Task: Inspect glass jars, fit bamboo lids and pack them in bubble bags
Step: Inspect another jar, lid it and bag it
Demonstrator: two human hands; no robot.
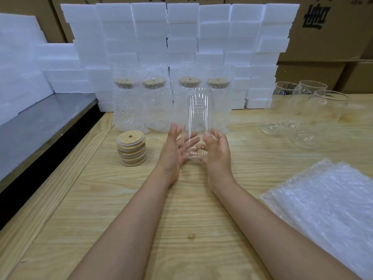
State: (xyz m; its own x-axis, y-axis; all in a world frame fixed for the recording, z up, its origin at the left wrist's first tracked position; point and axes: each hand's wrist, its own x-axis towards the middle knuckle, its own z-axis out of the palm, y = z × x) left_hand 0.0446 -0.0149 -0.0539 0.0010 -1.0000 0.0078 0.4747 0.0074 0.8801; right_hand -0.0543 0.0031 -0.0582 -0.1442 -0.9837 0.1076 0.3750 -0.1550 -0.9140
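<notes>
Glass jar (198,122) is up off the table (141,209), upright, between both hands, held by its lower end, so the body stays unobstructed. Reads as the inspection step; no lid on it yet.

Left hand (175,146): fingers spread and mostly straight, laid flat against the jar's side. It looks like a support, not a grab.
Right hand (217,146): fingers curled round the base, thumb on the wall. This one is doing the holding.

Relative to the jar:
- left, close: stack of bamboo lids (131,150), within easy reach for the next step
- behind: four packed jars (154,102), lidded and bagged, lined up against the foam blocks (181,37)
- right, well apart: bare jars (286,106), probably the waiting queue
- right and nearer the person: pile of bubble bags (323,209)

The layout looks like a right-to-left flow.
</notes>
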